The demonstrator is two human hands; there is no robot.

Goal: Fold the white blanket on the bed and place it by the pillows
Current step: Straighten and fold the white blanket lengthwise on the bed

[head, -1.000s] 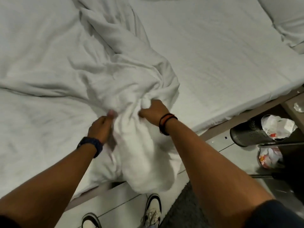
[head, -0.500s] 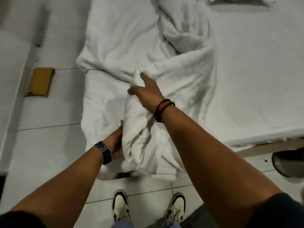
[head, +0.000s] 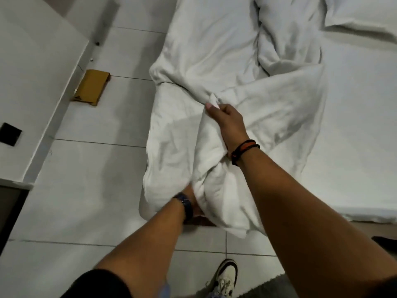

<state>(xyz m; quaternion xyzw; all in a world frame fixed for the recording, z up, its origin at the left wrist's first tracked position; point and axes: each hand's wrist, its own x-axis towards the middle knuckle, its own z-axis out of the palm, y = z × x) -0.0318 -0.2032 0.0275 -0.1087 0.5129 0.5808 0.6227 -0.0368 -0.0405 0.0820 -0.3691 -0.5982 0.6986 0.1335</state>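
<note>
The white blanket [head: 277,108] lies crumpled across the corner of the bed [head: 361,147], one bunch hanging over the near edge. My right hand [head: 227,121] pinches a raised fold of it on top of the mattress. My left hand [head: 194,201] is mostly buried under the hanging bunch at the bed's edge, gripping the cloth there. A white pillow [head: 361,16] lies at the top right of the bed.
Pale floor tiles [head: 90,179] run along the left of the bed. A flat brown cardboard piece [head: 92,87] lies on them near a white wall base. My shoe [head: 225,278] stands below, beside a dark mat's edge [head: 268,287].
The view has swung left to the bed's corner. My right hand has moved up along the blanket, away from my left, which has dropped under the hanging bunch.
</note>
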